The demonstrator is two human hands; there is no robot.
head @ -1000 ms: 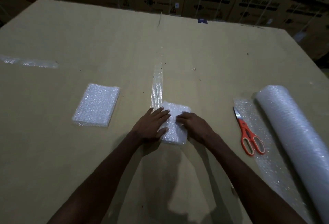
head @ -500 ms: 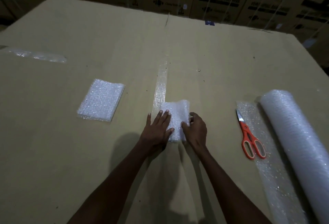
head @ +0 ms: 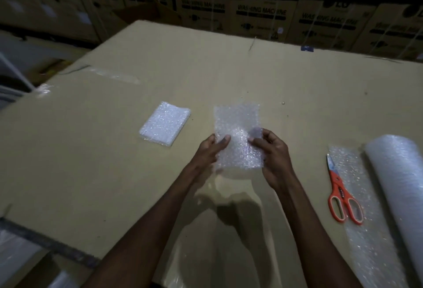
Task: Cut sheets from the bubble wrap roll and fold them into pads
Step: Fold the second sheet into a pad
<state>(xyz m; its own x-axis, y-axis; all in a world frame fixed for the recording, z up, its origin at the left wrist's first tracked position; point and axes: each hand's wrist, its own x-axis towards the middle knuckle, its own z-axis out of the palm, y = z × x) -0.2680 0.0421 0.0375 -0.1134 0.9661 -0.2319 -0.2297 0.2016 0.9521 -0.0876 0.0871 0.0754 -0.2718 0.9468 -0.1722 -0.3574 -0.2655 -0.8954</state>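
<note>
Thumbs and fingers of my left hand point(head: 211, 148) and right hand point(head: 271, 153) pinch the sheet point(head: 238, 134) at frame centre, lifted off the table; I should keep edges aligned, then crease flat.

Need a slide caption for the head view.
Both hands, left hand and right hand, hold a bubble wrap sheet beside a finished pad.

Head cam, 1 view: looks fwd/down, close over cardboard worktop point(head: 114, 150), boxes point(head: 263, 12) behind.

Clear bubble wrap sheet point(head: 238, 136) held upright between folded pad point(head: 165, 123) and roll point(head: 402, 187).
</note>
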